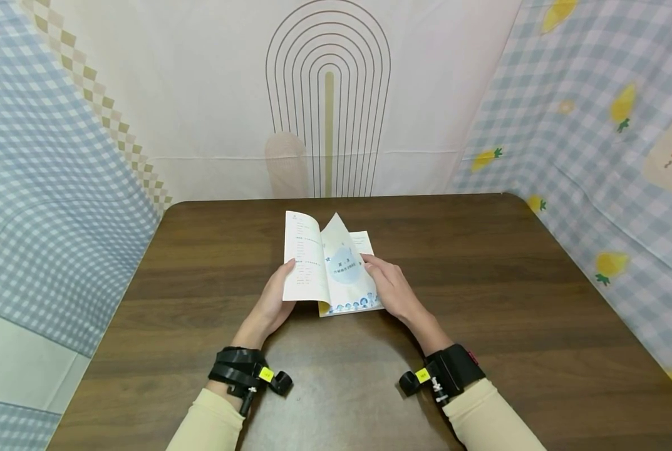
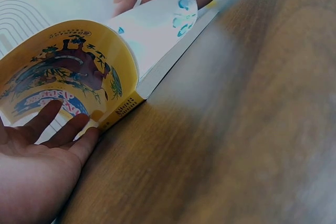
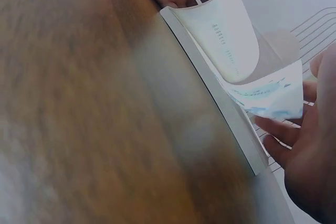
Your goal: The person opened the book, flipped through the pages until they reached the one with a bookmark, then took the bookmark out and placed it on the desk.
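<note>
An open book with a yellow cover (image 2: 113,61) lies on the brown table, its left part lifted and curved. The left hand (image 1: 275,299) holds that left part, thumb on the printed page (image 1: 304,263) and fingers behind, against the cover, as the left wrist view shows. At the book's right side the right hand (image 1: 393,289) pinches the edge of a raised page (image 1: 344,266) with a pale blue circle and small blue figures; this page also bends up in the right wrist view (image 3: 275,95). Other pages rest beneath it.
The brown table (image 1: 200,250) has a white cloth (image 1: 211,94) with arch lines behind it. Blue-and-white checked cloth hangs at the left (image 1: 59,188) and right (image 1: 567,138). Each wrist wears a black strap with a small camera.
</note>
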